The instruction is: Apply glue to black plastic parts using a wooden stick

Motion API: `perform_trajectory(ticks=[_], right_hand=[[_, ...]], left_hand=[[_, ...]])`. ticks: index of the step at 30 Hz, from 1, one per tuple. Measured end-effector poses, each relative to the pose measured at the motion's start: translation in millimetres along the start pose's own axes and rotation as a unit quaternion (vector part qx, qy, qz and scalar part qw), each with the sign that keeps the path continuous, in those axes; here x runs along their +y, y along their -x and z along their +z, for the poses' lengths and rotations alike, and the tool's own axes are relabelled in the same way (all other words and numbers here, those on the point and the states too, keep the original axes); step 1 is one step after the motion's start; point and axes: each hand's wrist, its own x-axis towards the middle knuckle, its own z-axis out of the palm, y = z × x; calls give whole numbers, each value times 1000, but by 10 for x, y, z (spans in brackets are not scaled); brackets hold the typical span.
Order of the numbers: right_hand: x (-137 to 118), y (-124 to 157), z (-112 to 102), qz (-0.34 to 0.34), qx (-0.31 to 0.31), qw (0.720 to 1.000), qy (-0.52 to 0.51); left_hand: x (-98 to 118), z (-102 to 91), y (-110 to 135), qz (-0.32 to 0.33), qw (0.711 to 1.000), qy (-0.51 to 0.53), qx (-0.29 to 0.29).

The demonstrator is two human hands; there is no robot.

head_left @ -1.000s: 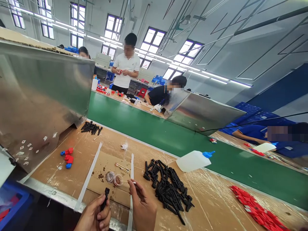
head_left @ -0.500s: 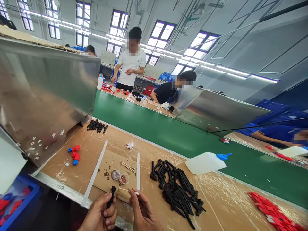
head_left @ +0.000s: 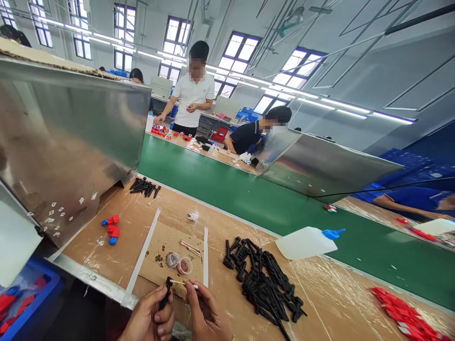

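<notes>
Near the front edge of the bench, my left hand (head_left: 155,312) is closed around a small black plastic hammer-shaped part (head_left: 166,292), head end up. My right hand (head_left: 206,308) pinches a cotton swab (head_left: 178,282), whose far tip meets the head of the black part. Just beyond, on a cardboard sheet (head_left: 149,274), stand two small clear cups, one with a brownish-red content (head_left: 185,265) and one paler (head_left: 172,260). More swabs (head_left: 191,247) lie behind them. A large pile of black parts (head_left: 265,279) is right of my hands.
A white bottle with a blue nozzle (head_left: 307,242) lies beyond the pile. Red parts (head_left: 408,315) are at far right, red-blue pieces (head_left: 113,230) at left. A metal panel (head_left: 71,142) rises on the left. Past the green belt (head_left: 220,175), other people work.
My right hand has brought the swab leftward, so its tip now meets the black part's head. Across the belt, the standing person's hand has moved towards the red pieces.
</notes>
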Motion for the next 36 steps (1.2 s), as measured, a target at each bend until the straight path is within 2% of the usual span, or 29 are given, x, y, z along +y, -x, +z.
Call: perform_trajectory(ticks=[7,15,23,26,30,33,35,36], right_hand=[[-69,-4,-9,-1,-3,1000,-6],[-95,-9,1,-41,26,999,14],[-67,37,10,-66,20,998,-7],[-39,27,10,-30,31,999,-26],[1,-148,-20,66,79,993,-57],[29,-361,-45,112,15,992,-55],[51,-468,-69,103,-21,994,-39],[63,-494,-86,87,-19,996,-27]], left_hand=[[42,81,40,-4,1000,-14,7],[25,15,-26,-3,1000,-12,0],[50,36,0,-9,1000,-22,-10],[11,-59,-55,-3,1000,-15,-23],[-25,-163,-122,20,999,-12,-48],[-1,-164,-123,23,997,-21,-64],[35,-143,-103,20,996,-30,-79],[55,-131,-89,18,995,-33,-87]])
